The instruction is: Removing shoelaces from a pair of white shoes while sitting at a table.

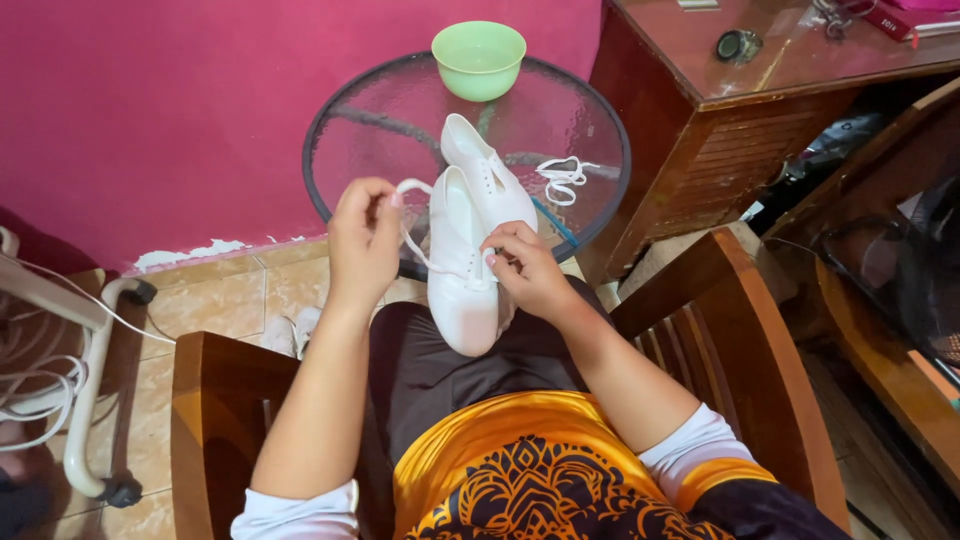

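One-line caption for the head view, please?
Seated person's left hand pulls a white lace while the right hand steadies a white shoe on the lap.

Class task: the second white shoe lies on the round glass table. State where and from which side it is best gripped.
Probably grip the second white shoe across its narrow middle, from above. It lies sole-down, its sides open; the glass table blocks below, the lap shoe crowds its near end.
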